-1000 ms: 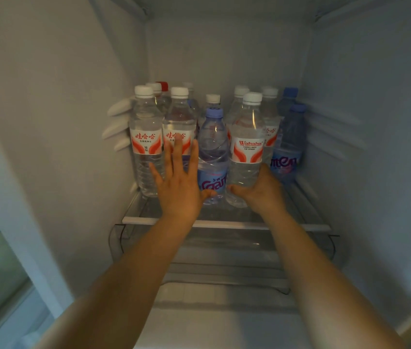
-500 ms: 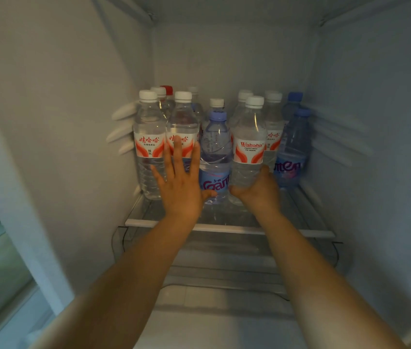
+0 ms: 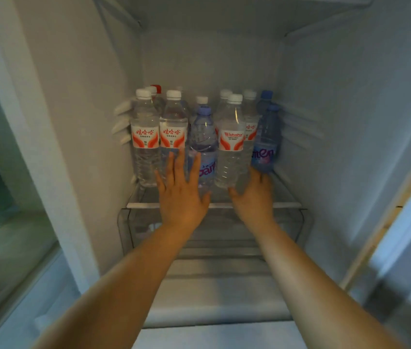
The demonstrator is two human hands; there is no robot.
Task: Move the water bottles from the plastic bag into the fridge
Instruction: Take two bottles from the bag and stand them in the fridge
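Several water bottles stand upright in rows on the glass fridge shelf (image 3: 214,205). In the front row are clear white-capped bottles with red labels (image 3: 145,139) (image 3: 230,142) and blue-tinted, blue-capped ones (image 3: 203,137) (image 3: 266,144). My left hand (image 3: 181,192) is spread flat, its straight fingers against the second red-label bottle (image 3: 173,127) and the blue one beside it. My right hand (image 3: 253,197) sits just below the right red-label bottle, fingers loose, holding nothing. No plastic bag is in view.
The white fridge side walls (image 3: 93,122) close in on both sides, with rail ribs (image 3: 123,122) on the left wall. A clear drawer (image 3: 214,238) lies under the shelf. The fridge door edge (image 3: 388,210) stands at the right.
My right hand has let go of the right red-label bottle and drawn back toward the shelf edge. Both hands have pulled back slightly; the bottles stay in place.
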